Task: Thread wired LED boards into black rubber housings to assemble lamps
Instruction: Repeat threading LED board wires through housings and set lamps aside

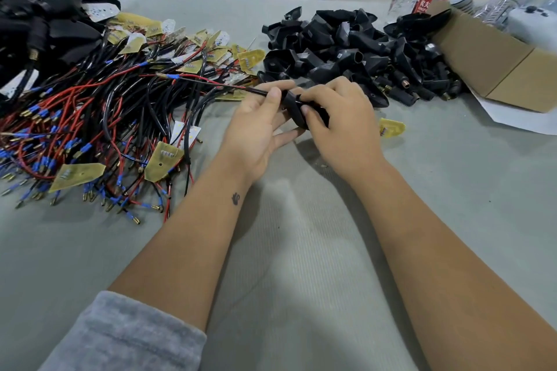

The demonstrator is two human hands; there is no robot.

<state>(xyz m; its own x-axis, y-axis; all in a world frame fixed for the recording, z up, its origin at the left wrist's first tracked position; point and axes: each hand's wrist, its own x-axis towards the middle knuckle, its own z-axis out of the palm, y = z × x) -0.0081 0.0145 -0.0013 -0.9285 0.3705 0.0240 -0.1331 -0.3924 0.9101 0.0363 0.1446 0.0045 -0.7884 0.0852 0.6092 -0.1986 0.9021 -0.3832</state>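
Above a grey desk, both hands grip one black housing: the left hand pinches its neck and the wires leaving it, the right hand curls round its body, between wired boards and spare housings.

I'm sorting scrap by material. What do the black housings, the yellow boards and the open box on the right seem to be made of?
Black housings: matte, soft-looking, likely rubber; dull sheen, floppy folds.
Yellow boards: thin, rigid, flat, probably bare circuit laminate; white parts mounted on some.
Open box: brown corrugated cardboard, judging by its plain folded flaps.
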